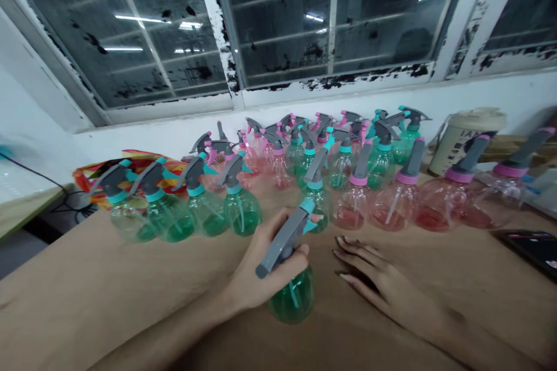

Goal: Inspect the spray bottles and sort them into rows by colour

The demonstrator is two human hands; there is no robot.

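My left hand [274, 266] is wrapped round the neck of a green spray bottle [293, 301] with a grey and teal trigger head. The bottle stands about upright at the near middle of the table, its nozzle pointing away from me. To the right, my right hand [387, 281] rests low over the table, fingers stretched out and slightly spread, holding nothing. Just beyond both hands, another green spray bottle [318, 203] stands at the left end of a row of pink spray bottles [350, 208].
Several green spray bottles [241, 211] line up at the left. Behind them, pink and green bottles [282, 168] crowd near the window wall. A cream tumbler [463, 133] stands at the back right, a phone [533, 249] lies at the right edge, and a colourful bag [93, 179] sits back left.
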